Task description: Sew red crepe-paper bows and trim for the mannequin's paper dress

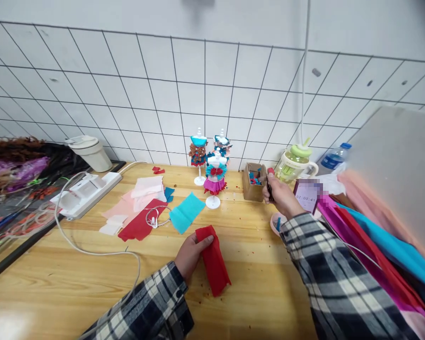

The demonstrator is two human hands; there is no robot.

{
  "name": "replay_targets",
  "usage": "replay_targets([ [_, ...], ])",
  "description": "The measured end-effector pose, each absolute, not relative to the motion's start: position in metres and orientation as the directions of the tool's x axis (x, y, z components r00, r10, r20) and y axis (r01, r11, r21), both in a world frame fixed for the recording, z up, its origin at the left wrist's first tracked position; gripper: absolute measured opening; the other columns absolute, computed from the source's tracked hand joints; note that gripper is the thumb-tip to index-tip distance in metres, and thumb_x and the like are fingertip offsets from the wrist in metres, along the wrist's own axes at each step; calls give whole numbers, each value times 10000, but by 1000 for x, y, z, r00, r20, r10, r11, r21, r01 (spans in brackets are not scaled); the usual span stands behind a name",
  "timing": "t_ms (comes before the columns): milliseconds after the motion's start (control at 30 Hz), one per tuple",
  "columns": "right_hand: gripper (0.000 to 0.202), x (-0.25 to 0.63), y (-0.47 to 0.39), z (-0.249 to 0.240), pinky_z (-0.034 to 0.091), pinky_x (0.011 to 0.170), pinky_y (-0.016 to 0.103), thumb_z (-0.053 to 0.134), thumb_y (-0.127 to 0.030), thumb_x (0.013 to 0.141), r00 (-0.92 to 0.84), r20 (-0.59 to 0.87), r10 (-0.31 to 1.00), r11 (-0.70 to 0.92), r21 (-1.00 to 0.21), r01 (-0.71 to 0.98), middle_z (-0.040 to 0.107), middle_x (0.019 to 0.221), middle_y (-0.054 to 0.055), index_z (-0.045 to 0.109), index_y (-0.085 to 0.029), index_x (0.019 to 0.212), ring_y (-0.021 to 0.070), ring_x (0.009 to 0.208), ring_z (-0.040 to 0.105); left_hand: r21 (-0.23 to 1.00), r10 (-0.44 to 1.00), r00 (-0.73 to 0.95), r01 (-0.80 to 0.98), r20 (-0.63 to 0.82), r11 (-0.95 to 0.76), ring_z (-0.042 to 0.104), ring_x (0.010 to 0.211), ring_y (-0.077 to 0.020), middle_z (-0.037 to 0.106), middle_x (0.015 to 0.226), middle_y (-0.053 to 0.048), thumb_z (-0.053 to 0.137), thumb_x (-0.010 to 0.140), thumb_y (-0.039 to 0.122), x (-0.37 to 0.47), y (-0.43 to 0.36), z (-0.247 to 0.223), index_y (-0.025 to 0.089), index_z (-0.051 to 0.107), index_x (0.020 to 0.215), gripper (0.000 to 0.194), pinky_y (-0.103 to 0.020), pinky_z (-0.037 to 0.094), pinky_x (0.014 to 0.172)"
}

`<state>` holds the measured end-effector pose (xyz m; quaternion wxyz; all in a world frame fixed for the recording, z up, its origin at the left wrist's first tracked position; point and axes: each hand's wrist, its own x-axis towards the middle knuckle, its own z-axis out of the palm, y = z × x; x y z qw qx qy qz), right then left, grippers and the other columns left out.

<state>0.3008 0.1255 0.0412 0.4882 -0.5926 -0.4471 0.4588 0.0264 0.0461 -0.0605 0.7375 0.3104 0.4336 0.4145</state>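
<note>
A folded red strip (215, 264) is pinched at its upper end by my left hand (191, 252), just above the table's front part. My right hand (279, 191) is beside the small cardboard box (254, 189), closed on a dark-handled tool, likely scissors, whose blades are not clear. A small red piece (271, 171) shows at the top of that hand. Teal and red scraps lie inside the box. A turquoise sheet (187, 212) lies behind my left hand. Small dress forms (216, 174) in colourful ruffled outfits stand at the back centre.
On the wooden table (92, 278), pink and red sheets (143, 222) lie left with a coiled cable. A power strip (92, 196) and white cup (92, 153) are further left. A green-lidded jug (295, 163), bottle (335, 158), phone-like display (307, 196) and coloured paper (382, 250) are right.
</note>
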Motion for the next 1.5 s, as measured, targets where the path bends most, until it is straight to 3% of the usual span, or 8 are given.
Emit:
replay_targets([
  [100,338,310,138,43,233,341,161,410,-532,911,-117,-333,936,-351,-905,-241,335,474,-85,474,-217,810,73,370,286,818,881,279,-341,-383,463,573,572,-111,641,666,-1,798,646,365,25,46,-62,132,601,792,338,-230,450,582],
  [333,289,297,83,14,325,424,158,598,-369,838,-295,-291,910,-393,-833,-390,404,632,-52,566,-197,1068,59,489,358,847,891,290,-309,-348,432,550,575,-100,625,692,16,786,660,366,24,46,-63,144,568,859,369,-225,436,582],
  [467,405,256,43,0,101,371,170,604,-474,818,-285,-377,881,-416,-905,-92,285,575,-86,596,-173,1088,38,426,178,884,912,302,-292,-277,365,558,648,-102,623,762,27,794,651,340,26,46,-58,164,513,905,417,-212,437,604],
  [633,392,205,27,-16,363,532,217,610,-497,782,-217,-251,943,-200,-952,232,572,744,-3,650,-151,962,93,593,464,929,894,393,-199,-215,311,561,609,-108,606,721,51,799,639,344,30,41,-57,199,427,947,504,-214,432,582],
  [767,283,192,31,-30,435,712,284,649,-344,722,-191,-187,964,-143,-965,222,652,834,13,655,-151,930,160,770,561,940,877,426,-145,-222,308,608,634,-138,655,783,11,783,658,357,31,37,-55,213,403,1063,574,-246,462,604],
  [1100,346,219,29,-47,386,528,246,583,-504,770,119,-154,981,-173,-970,172,529,624,-35,575,-181,895,128,555,486,947,822,477,87,-311,308,625,713,-165,707,838,-61,762,660,390,17,46,-41,138,676,848,325,-258,466,647],
  [1300,364,251,22,-55,416,796,376,480,-475,868,165,38,985,-115,-567,816,632,951,111,609,-194,1060,247,900,567,923,824,502,380,-263,63,568,595,-148,674,667,-15,729,651,353,8,66,-31,170,719,806,240,-228,400,549],
  [1500,443,240,16,-48,310,1019,422,499,-343,882,-138,285,949,256,-432,865,545,1271,135,497,-175,1292,266,1196,442,779,774,611,562,-164,-278,556,605,-146,678,671,1,631,697,225,19,73,-28,211,733,825,164,-225,351,559],
])
